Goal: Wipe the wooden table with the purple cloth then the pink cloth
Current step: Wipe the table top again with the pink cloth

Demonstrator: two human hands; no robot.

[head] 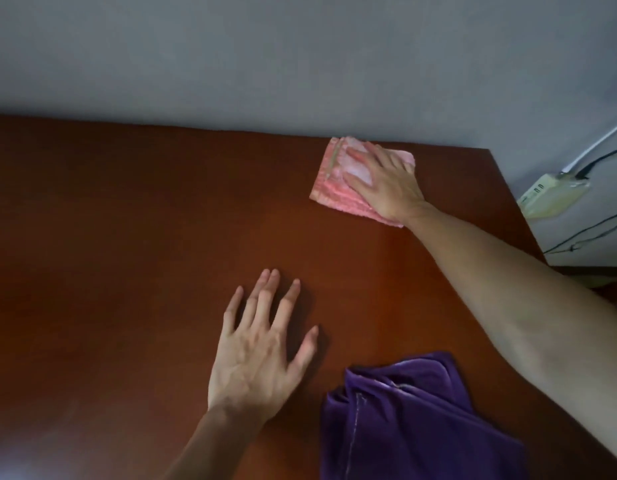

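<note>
Reddish-brown and glossy, the wooden table (pixel 134 237) fills most of the head view, its far edge meeting a plain grey wall (pixel 265 53). Near that far edge, toward the right corner, lies the pink cloth (pixel 334 188), folded into a rough rectangle and flat on the wood. The right hand (pixel 386 183) presses down on it palm-first, fingers straight and slightly spread, pointing toward the far left; the fingers lie on top of the fabric rather than curling round it. Its bare forearm stretches back diagonally to the lower right edge of the view.

Closer in, near the middle of the table, the left hand (pixel 258 351) rests flat on the bare wood with its fingers wide apart and straight, thumb out to the right, holding nothing. It touches neither cloth.

Just to the right of that hand, at the near edge, the purple cloth (pixel 414 420) sits crumpled in loose folds, partly under the right forearm as seen from above; whether arm and cloth touch cannot be told.

Beyond the table's right edge, a pale power strip (pixel 546 194) hangs by the wall with a white cable (pixel 598 143) and dark cables (pixel 584 233) running from it.
</note>
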